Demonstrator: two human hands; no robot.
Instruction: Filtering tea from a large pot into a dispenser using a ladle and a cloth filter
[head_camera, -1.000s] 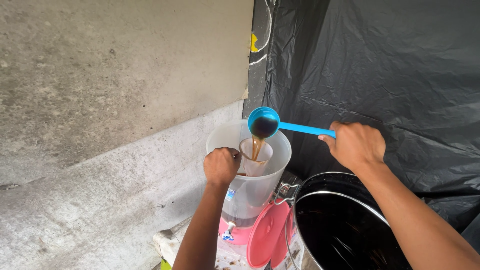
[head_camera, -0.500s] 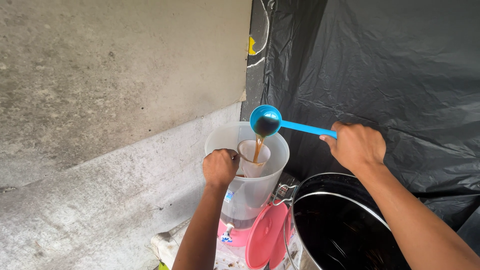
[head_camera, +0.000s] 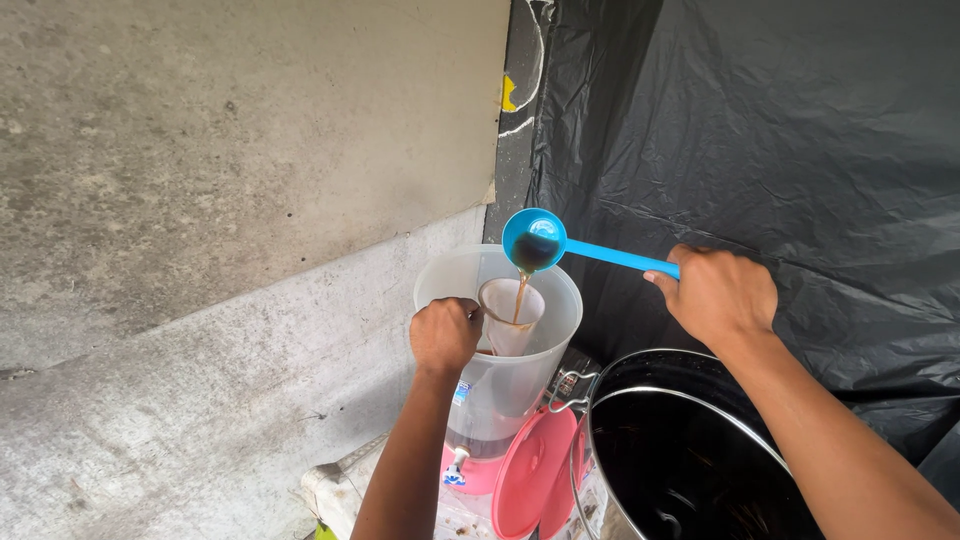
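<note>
My right hand (head_camera: 715, 295) grips the handle of a blue ladle (head_camera: 533, 240), tilted so a thin brown stream pours from its bowl. The stream falls into a pale cloth strainer (head_camera: 512, 312) that my left hand (head_camera: 445, 333) holds by its rim over the mouth of a clear plastic dispenser jug (head_camera: 555, 330). The jug stands on a pink base with a small white tap low on its front.
A large steel pot (head_camera: 690, 450) holding dark liquid sits at the lower right, under my right forearm. A pink round lid (head_camera: 530, 470) leans between pot and jug. A black plastic sheet (head_camera: 780, 150) hangs behind; a grey concrete wall (head_camera: 220, 200) fills the left.
The ladle has tipped a little further and holds less liquid; the brown stream keeps running into the strainer. Both hands stay in nearly the same place.
</note>
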